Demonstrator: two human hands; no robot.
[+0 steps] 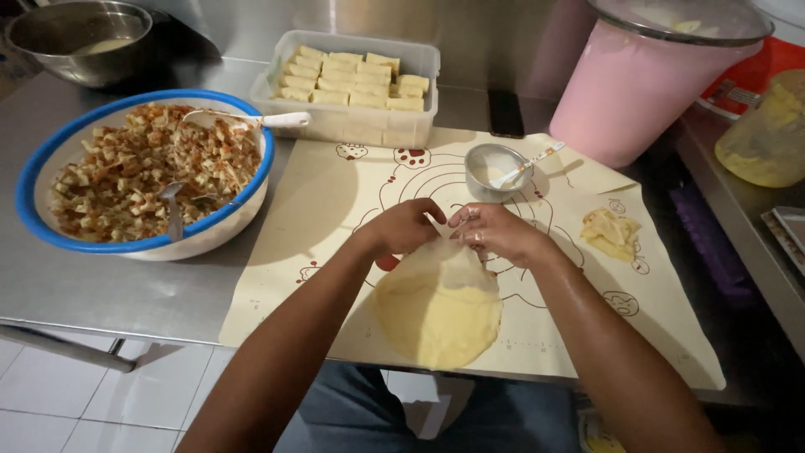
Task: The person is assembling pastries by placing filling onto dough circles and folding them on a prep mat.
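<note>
A thin round pale-yellow wrapper sheet (438, 312) lies on a beige silicone mat (323, 197) at the near table edge. My left hand (405, 228) and my right hand (493, 231) meet at the sheet's far edge, fingers pinching and folding it over; what lies under the fold is hidden. A small steel cup (495, 168) with white paste and a spoon stands just beyond my hands. A crumpled piece of wrapper (610, 231) lies to the right on the mat.
A blue-rimmed white basin (38, 172) of chopped filling with spoons sits left. A clear plastic box (352, 124) of folded rolls stands behind the mat. A steel bowl (80, 42) is far left, a pink bucket (633, 92) and yellow container (767, 130) right.
</note>
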